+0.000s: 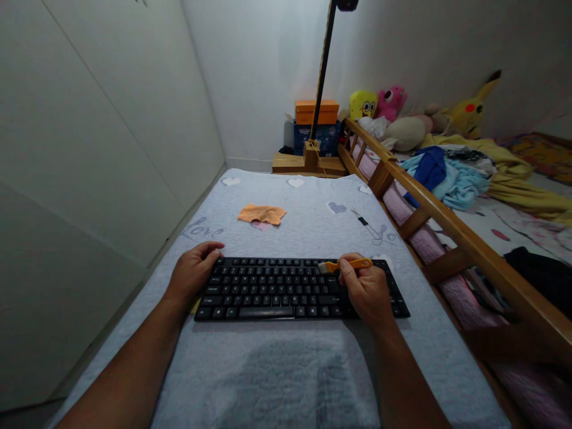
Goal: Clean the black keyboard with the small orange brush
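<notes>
A black keyboard [277,289] lies across a pale blue quilted surface [286,369] in front of me. My left hand [193,273] grips the keyboard's left end, fingers curled over its top corner. My right hand [366,289] rests on the right part of the keyboard and is closed on a small orange-handled brush [346,264]. The brush's pale bristle head touches the upper row of keys near the middle right.
An orange cloth [261,213] lies further back on the quilt, and a small black-handled tool [361,219] to its right. A wooden bed rail [447,229] runs along the right, with clothes and plush toys [388,102] behind. A wall [89,149] bounds the left side.
</notes>
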Demonstrator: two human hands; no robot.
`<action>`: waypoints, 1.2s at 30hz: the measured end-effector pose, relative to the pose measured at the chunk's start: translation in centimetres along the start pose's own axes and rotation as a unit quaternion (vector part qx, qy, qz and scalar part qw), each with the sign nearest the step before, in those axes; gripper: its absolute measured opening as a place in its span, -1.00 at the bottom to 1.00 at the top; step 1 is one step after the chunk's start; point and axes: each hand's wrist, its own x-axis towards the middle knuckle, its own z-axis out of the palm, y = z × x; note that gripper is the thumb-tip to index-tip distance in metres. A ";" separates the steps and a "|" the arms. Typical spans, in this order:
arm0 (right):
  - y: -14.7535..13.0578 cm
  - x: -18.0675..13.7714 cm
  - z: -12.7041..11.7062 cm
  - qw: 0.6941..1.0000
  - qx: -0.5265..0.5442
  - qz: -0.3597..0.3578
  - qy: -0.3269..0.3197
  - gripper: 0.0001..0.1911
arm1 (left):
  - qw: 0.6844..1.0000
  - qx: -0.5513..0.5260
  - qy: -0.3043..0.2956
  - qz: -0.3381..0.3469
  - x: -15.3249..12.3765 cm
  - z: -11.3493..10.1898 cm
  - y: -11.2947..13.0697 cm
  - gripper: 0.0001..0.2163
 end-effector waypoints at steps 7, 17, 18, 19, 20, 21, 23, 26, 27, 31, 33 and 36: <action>0.0 0.1 -0.6 1.000 0.004 -0.019 -0.001 -0.60 | 1.000 0.004 0.000 -0.010 -0.2 0.0 0.7 -0.58; -0.1 0.0 -0.9 1.000 -0.012 -0.014 -0.021 -0.64 | 1.000 0.004 0.001 -0.007 0.0 0.0 0.2 -0.57; -0.1 0.0 -0.9 1.000 -0.011 -0.012 -0.018 -0.64 | 1.000 0.003 0.002 -0.007 -0.1 0.0 0.3 -0.57; -0.2 0.0 -1.0 1.000 -0.010 -0.012 -0.013 -0.64 | 1.000 0.003 0.003 -0.006 -0.1 0.0 0.3 -0.57; -0.3 0.0 -1.0 1.000 -0.010 -0.013 -0.008 -0.64 | 1.000 0.003 0.005 -0.005 -0.1 0.0 0.3 -0.58; -0.3 0.0 -1.0 1.000 -0.012 -0.015 -0.003 -0.65 | 1.000 0.003 0.005 -0.004 -0.2 0.0 0.4 -0.58; -0.3 0.1 -1.0 1.000 -0.016 -0.018 -0.001 -0.66 | 1.000 0.004 0.007 -0.006 -0.2 0.1 0.4 -0.59; -0.1 0.1 -0.9 0.999 -0.022 -0.019 -0.015 -0.66 | 1.000 0.004 0.007 -0.007 -0.1 0.1 0.3 -0.59; 0.0 0.1 -1.0 0.999 -0.022 -0.018 -0.021 -0.66 | 1.000 0.003 0.006 -0.006 -0.1 0.1 0.3 -0.59; 0.1 0.1 -1.1 1.000 -0.015 -0.015 -0.017 -0.65 | 1.000 0.012 0.004 -0.002 0.0 0.0 0.3 -0.59; 0.1 0.1 -1.0 1.000 -0.014 -0.020 -0.003 -0.65 | 1.000 0.013 0.004 -0.005 0.0 0.0 0.5 -0.59; 0.0 0.1 -0.9 1.000 -0.019 -0.022 -0.006 -0.66 | 1.000 0.007 0.005 -0.013 -0.1 0.1 0.8 -0.59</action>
